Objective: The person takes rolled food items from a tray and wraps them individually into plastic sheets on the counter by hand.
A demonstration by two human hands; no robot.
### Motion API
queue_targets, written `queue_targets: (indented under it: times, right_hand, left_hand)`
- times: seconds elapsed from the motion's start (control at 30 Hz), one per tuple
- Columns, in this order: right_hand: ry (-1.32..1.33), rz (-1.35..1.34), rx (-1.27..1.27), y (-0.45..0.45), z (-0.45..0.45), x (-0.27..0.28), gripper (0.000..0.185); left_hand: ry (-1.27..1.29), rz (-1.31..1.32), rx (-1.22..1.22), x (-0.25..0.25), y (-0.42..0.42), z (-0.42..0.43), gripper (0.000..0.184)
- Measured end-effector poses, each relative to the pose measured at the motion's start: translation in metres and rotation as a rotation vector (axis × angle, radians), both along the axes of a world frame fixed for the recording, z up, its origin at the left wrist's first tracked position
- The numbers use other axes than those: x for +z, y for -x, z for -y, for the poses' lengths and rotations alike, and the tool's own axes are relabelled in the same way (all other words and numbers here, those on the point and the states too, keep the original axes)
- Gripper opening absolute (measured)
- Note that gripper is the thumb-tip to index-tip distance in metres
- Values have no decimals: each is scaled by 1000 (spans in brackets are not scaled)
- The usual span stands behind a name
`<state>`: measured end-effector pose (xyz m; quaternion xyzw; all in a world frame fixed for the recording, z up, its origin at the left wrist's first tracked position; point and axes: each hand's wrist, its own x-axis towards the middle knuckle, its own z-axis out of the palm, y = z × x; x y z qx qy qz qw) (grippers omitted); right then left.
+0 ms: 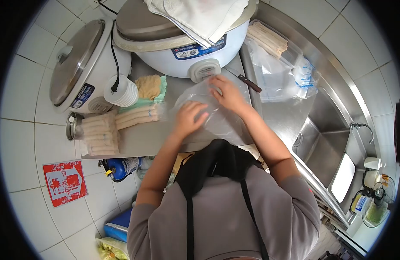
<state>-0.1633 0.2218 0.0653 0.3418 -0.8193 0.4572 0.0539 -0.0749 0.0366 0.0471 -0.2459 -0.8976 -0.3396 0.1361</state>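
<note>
A clear plastic bag or sheet (226, 119) lies spread on the steel counter in front of me. Over its left side hovers or rests my left hand (190, 118), fingers bent and thumb apart; contact with the plastic is unclear. Near the plastic's far edge is my right hand (227, 94), its fingers curled loosely and apart from the thumb. I make out nothing held in either hand. A knife with a brown handle (250, 83) lies just beyond my right hand. To the left are filled clear packs of pale rolls (137, 116) and another stack of packs (99, 133).
A large rice cooker (165, 45) with a white cloth (204, 17) on top stands at the back, a second cooker (85, 65) at left. White cups (124, 92) and a tan cloth (149, 87) sit nearby. Right are plastic bags (269, 78) and a sink (321, 130).
</note>
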Motion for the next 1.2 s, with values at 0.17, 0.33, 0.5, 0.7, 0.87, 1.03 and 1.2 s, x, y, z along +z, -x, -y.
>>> queue_targets:
  times: [0.17, 0.33, 0.5, 0.7, 0.87, 1.03, 1.2]
  right_hand:
    - [-203, -425, -134, 16, 12, -22, 13]
    - [-314, -605, -269, -14, 12, -25, 9]
    - [-215, -610, -357, -11, -7, -14, 18]
    - [-34, -241, -85, -43, -25, 16, 23]
    - [-20, -120, -12, -45, -45, 24, 20]
    - [78, -13, -20, -48, -69, 21, 18]
    - [62, 75, -504, -31, -164, 6, 22]
  left_hand:
    - [-231, 208, 417, -33, 40, 15, 33]
    - [235, -26, 696, -45, 60, 12, 38]
    - [193, -62, 679, -37, 47, 3, 34]
    - [43, -123, 423, 8, 11, -35, 29]
    - [29, -123, 331, 16, 11, -53, 31]
    - [48, -168, 240, 21, 13, -70, 31]
    - [47, -188, 214, 22, 15, -75, 30]
